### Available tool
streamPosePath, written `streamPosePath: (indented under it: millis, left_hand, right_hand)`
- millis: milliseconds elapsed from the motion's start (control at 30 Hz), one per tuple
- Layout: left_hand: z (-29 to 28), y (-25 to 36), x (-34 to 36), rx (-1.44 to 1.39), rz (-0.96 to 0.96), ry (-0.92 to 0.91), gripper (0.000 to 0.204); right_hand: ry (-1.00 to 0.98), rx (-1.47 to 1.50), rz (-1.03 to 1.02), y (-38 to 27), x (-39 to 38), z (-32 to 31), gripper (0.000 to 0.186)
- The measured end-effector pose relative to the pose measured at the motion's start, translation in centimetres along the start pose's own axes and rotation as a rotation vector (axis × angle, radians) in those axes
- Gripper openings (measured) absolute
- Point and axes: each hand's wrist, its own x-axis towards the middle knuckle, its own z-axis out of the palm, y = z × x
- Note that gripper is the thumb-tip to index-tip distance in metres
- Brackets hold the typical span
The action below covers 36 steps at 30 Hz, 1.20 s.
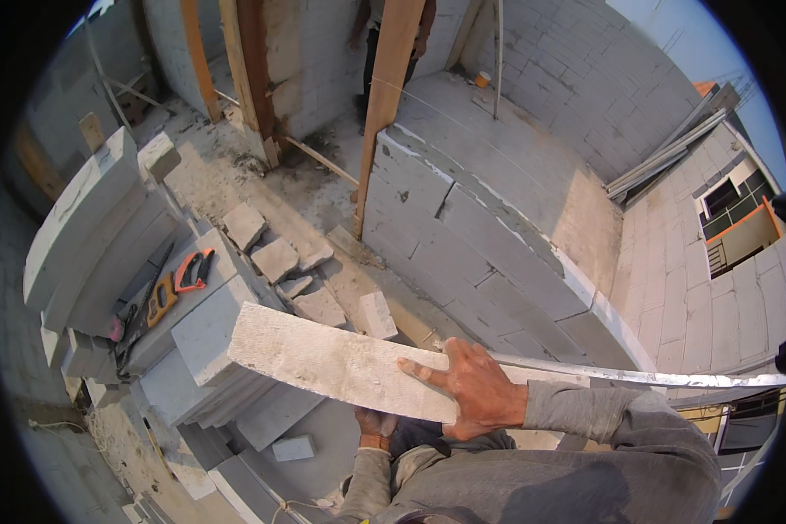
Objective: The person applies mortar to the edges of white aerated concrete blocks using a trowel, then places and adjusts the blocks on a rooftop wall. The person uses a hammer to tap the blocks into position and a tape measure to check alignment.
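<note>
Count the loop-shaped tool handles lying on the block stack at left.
2: a yellow-orange handle and, farther from the wearer and to its right, a red-and-black handle, both on the grey block stack. Others may be hidden behind blocks.

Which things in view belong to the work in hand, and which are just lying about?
In hand:
- pale block, gripped near one end by the right hand; the left hand, partly hidden, is at its lower edge

Apparently lying about:
- red-and-black handle
- yellowish tool handle
- broken block pieces
</note>
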Motion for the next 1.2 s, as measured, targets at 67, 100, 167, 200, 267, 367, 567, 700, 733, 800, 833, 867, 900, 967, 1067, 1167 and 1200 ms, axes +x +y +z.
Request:
streamPosePath:
  millis: [67, 100, 167, 200, 267, 367, 567, 700, 733, 800, 833, 867, 900, 967, 1067, 1167, 1200]
  left_hand:
    - [2.3, 1.4, 1.9, 0.010, -0.048, -0.057, 0.091]
    - [3.4, 1.9, 2.7, -0.002, -0.079, -0.082, 0.090]
    - [5.9, 2.8, 4.3, -0.030, -0.142, -0.128, 0.090]
    - [7.5, 3.3, 5.8, -0.040, -0.169, -0.163, 0.090]
    - [11.2, 3.7, 8.5, -0.079, -0.218, -0.231, 0.090]
    - [16.0, 2.3, 11.0, 0.271, -0.125, -0.480, 0.093]
    - [24.2, -6.5, 20.2, 0.105, -0.169, -0.473, 0.090]
    - [31.0, -12.6, 26.9, 0.099, -0.095, -0.486, 0.109]
    - [33.9, -13.3, 29.6, 0.208, -0.128, -0.374, 0.115]
    - [37.2, -15.2, 31.7, 0.367, -0.261, -0.110, 0.127]
    - [38.5, -16.1, 32.3, 0.359, -0.294, -0.115, 0.133]
    - [39.9, -17.1, 33.2, 0.341, -0.326, -0.118, 0.138]
    - [40.8, -17.9, 34.0, 0.350, -0.339, -0.097, 0.139]
    - [42.1, -19.5, 35.9, 0.427, -0.344, 0.032, 0.141]
    - [41.1, -21.4, 38.7, 0.437, -0.404, -0.077, 0.135]
    - [38.1, -22.3, 41.1, 0.551, -0.439, -0.051, 0.126]
    - [36.9, -22.4, 41.7, 0.581, -0.479, -0.022, 0.122]
  right_hand:
    - [0.034, -0.041, 0.020, -0.1, -1.1, -1.7, 0.117]
    - [0.138, -0.061, 0.001, -0.1, -1.2, -2.5, 0.118]
    - [0.315, -0.105, -0.026, 0.0, -1.6, -4.2, 0.121]
    - [0.344, -0.123, -0.032, 0.3, -1.9, -5.4, 0.124]
    - [0.322, -0.190, 0.002, 1.2, -2.9, -8.3, 0.130]
    - [0.279, -0.179, 0.053, 3.3, -4.0, -13.8, 0.133]
    - [0.210, -0.373, 0.195, 8.5, -3.6, -24.6, 0.122]
    - [0.228, -0.455, 0.260, 14.0, -1.9, -30.9, 0.114]
    - [0.249, -0.497, 0.282, 15.7, -1.3, -32.8, 0.113]
    - [0.241, -0.536, 0.346, 19.3, -0.4, -35.4, 0.112]
    - [0.238, -0.525, 0.391, 21.1, -0.1, -36.7, 0.112]
    - [0.243, -0.530, 0.403, 23.1, 0.5, -37.8, 0.112]
    - [0.237, -0.519, 0.431, 25.1, 1.0, -38.5, 0.112]
    - [0.239, -0.463, 0.401, 29.1, 1.7, -39.6, 0.114]
    - [0.198, -0.399, 0.403, 35.5, 3.0, -39.2, 0.113]
    - [0.161, -0.301, 0.342, 40.9, 4.7, -36.8, 0.111]
    - [0.127, -0.270, 0.354, 42.4, 5.3, -35.9, 0.111]
